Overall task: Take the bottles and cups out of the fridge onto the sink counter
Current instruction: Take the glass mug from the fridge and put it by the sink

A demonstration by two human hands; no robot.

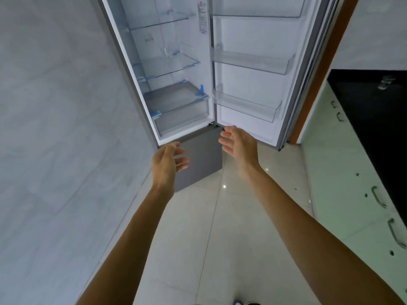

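The fridge [141, 69] stands ahead with its upper door [248, 80] swung open to the right. I see no bottles or cups on its glass shelves [169, 64], in the clear drawer [180, 117] or in the door bins [251, 60]. My left hand [167, 164] reaches forward below the fridge opening, fingers relaxed, holding nothing. My right hand [239, 144] is held out just under the bottom edge of the open door, fingers straight, holding nothing. The black counter [374, 119] lies at the right.
A grey tiled wall [55, 128] fills the left side. The closed grey lower fridge door [200, 159] is behind my hands. White cabinets with metal handles [378, 199] run under the counter. A small metal fitting [385, 82] sits on the counter. Pale floor tiles [220, 227] lie below.
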